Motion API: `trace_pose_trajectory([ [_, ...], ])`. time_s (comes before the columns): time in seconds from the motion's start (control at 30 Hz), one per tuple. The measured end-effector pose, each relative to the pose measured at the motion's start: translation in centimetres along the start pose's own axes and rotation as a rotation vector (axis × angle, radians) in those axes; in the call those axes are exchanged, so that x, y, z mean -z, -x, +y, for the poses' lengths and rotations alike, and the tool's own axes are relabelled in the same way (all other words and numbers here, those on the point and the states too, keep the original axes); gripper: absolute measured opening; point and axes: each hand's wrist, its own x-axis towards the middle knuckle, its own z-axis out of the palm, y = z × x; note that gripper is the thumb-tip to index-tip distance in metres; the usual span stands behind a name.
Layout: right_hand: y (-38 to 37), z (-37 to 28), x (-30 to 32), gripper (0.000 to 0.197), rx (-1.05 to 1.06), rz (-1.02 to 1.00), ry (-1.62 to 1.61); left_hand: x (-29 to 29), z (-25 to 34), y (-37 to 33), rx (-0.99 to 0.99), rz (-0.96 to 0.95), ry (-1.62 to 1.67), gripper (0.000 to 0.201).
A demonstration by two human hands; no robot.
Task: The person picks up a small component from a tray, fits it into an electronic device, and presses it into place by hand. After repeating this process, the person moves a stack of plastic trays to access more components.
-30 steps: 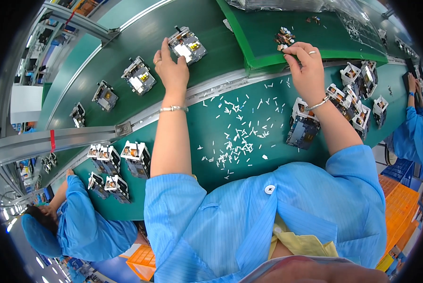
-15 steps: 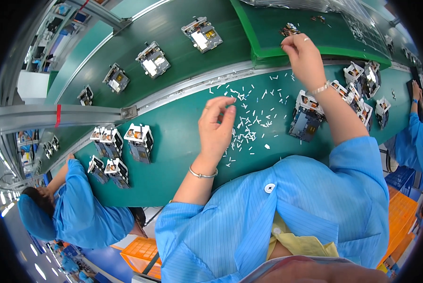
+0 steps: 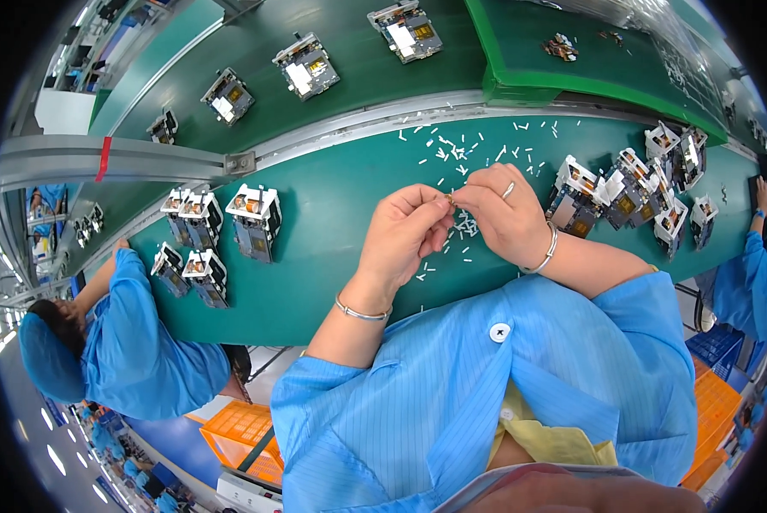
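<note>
My left hand and my right hand meet above the middle of the green bench, both with fingertips pinched. Between them is a tiny gold-brown piece, too small to name and mostly covered by the fingers. Small white strips lie scattered on the bench beneath and beyond my hands. Just right of my right hand stands a circuit-board assembly with a white plastic frame, close to several more such assemblies.
More assemblies stand at the left. Others lie on the far green belt behind a metal rail. A green-edged tray holds a heap of small brown-gold parts. Co-workers sit at both sides.
My right hand has come back from the heap on the tray to my left hand. Both now pinch around a tiny piece. The view has shifted slightly.
</note>
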Motion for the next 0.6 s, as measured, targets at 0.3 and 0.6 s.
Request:
trace_pose_trajectory([
  [0.3,-2.1,0.3,0.7,0.015,-0.439,-0.193,-0.441,1.0,-0.9,0.0,-0.333,0.09,-0.526,0.005],
  [0.6,-2.2,1.7,-0.2,0.017,-0.022,-0.268,-0.112,1.5,-0.8,-0.8,-0.328,0.143,-0.551,0.004],
])
